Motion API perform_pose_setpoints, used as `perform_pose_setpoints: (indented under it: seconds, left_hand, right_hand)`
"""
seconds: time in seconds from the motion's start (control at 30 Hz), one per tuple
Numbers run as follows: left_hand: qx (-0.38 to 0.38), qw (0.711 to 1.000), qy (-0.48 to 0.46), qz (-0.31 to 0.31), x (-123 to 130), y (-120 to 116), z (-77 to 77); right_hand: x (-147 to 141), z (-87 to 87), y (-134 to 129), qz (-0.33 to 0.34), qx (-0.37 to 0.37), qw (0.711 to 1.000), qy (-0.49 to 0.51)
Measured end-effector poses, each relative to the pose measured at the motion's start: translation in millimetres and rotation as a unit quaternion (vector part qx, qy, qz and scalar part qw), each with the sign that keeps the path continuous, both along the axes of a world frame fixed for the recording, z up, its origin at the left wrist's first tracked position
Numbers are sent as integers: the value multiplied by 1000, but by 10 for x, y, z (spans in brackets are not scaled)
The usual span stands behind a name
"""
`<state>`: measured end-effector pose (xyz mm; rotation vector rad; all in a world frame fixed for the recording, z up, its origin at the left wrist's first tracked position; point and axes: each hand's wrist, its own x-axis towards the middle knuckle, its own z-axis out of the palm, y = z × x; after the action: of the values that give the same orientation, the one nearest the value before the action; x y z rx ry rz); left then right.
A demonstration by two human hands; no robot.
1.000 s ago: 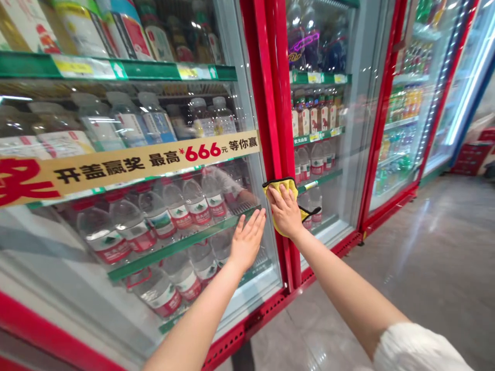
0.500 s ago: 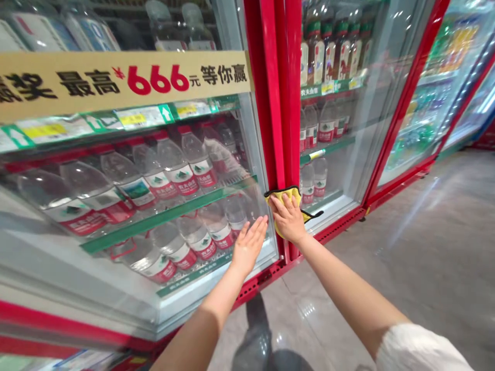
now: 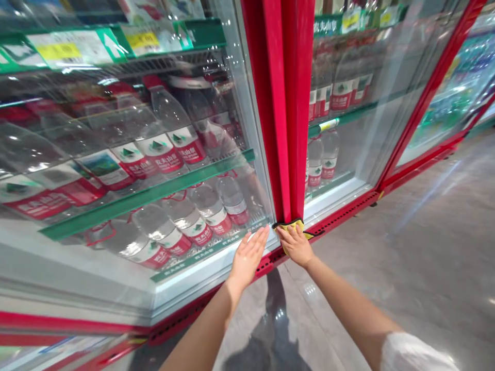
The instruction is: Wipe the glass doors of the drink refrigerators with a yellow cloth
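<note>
My right hand (image 3: pixel 297 246) presses a yellow cloth (image 3: pixel 299 224) with black edging against the foot of the red upright frame (image 3: pixel 297 129) between two drink coolers. Much of the cloth lies hidden beneath the palm and fingers. To the left, my left hand (image 3: pixel 248 257) is held out flat, fingers straight and close together, with nothing in it. It is in front of the lower corner of the glass door (image 3: pixel 255 201); whether it touches the glass I cannot tell.
Behind the left glass, water bottles (image 3: pixel 154 149) with red and white labels fill green-edged shelves (image 3: pixel 143 196). More bottles (image 3: pixel 342 87) stand in the right cooler. A red vented base rail (image 3: pixel 340 216) runs along the bottom above the grey tiled floor (image 3: pixel 429 247).
My right hand has slid down the red frame with the cloth, close to the base rail. My left hand stays outstretched beside it, and the view has tipped lower.
</note>
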<state>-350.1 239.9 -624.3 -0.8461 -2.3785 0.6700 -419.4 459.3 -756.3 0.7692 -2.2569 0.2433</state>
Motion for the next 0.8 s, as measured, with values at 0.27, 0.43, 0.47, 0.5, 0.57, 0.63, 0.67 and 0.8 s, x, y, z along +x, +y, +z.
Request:
perform_pose_setpoints:
  seconds: [0.27, 0.43, 0.47, 0.5, 0.57, 0.63, 0.67, 0.8]
  left_hand:
    - [-29, 999, -6, 12, -7, -32, -176]
    - [-17, 999, -36, 4, 12, -78, -68]
    - [-15, 999, -40, -2, 10, -89, -28]
    - [-13, 999, -40, -7, 3, -100, 17]
    - [-13, 999, -26, -13, -28, -121, 125]
    - [-18, 1000, 0, -18, -75, -136, 266]
    - [-22, 999, 14, -22, -101, -141, 352]
    - [-38, 997, 46, -44, -195, -157, 789]
  right_hand:
    - [113, -486, 89, 41, 22, 998, 39]
    - [-2, -35, 32, 12, -24, 998, 55]
    - [-48, 107, 14, 1, -34, 997, 65]
    - [-96, 256, 1, -6, -41, 997, 72]
    - [-181, 563, -9, -7, -49, 996, 81]
    - [-232, 869, -1, 2, -51, 994, 96]
    - [-245, 1019, 3, 5, -51, 992, 111]
    - [-249, 1598, -17, -6, -62, 982, 178]
